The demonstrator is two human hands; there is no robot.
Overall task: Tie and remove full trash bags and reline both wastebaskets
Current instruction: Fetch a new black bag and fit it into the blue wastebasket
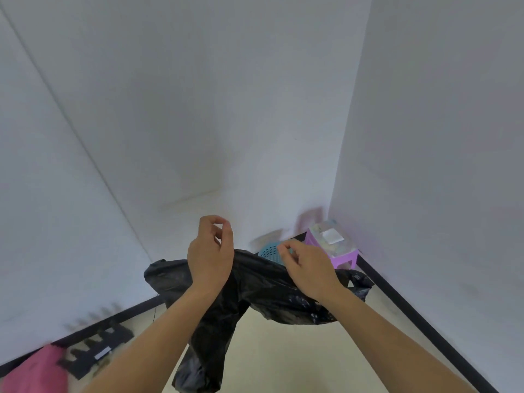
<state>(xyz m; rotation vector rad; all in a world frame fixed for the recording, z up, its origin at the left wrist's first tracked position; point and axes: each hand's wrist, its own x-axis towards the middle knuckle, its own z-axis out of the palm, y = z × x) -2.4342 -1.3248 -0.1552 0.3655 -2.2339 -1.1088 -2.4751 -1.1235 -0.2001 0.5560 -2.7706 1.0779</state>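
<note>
A thin black plastic trash bag hangs limp above the floor, gripped by the curled left hand and right hand. Likely light, soft, slippery; best pinched at its rim.

Both bare forearms reach forward and upward from the bottom of the view, converging on the black trash bag. The left hand is raised at the bag's upper left edge, back toward the camera, fingers curled, thumb and forefinger nearly touching above the plastic. The right hand sits lower, at the bag's upper right edge, knuckles up, fingers curled inward. The bag emerges from behind both hands; whether either hand pinches it is hidden.
</note>
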